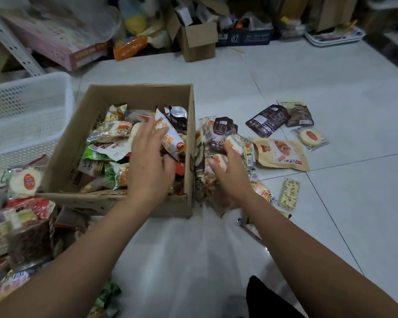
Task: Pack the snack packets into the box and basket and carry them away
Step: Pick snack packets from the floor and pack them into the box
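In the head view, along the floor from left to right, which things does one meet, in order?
White basket → cardboard box → right hand, gripping a snack packet → tan pouch → round cake packet.

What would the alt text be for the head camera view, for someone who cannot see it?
A person's left hand reaches into a cardboard box full of snack packets, while the right hand grips round packets from a heap on the tiled floor beside it. A white basket stands left of the box; loose packets lie to its right.
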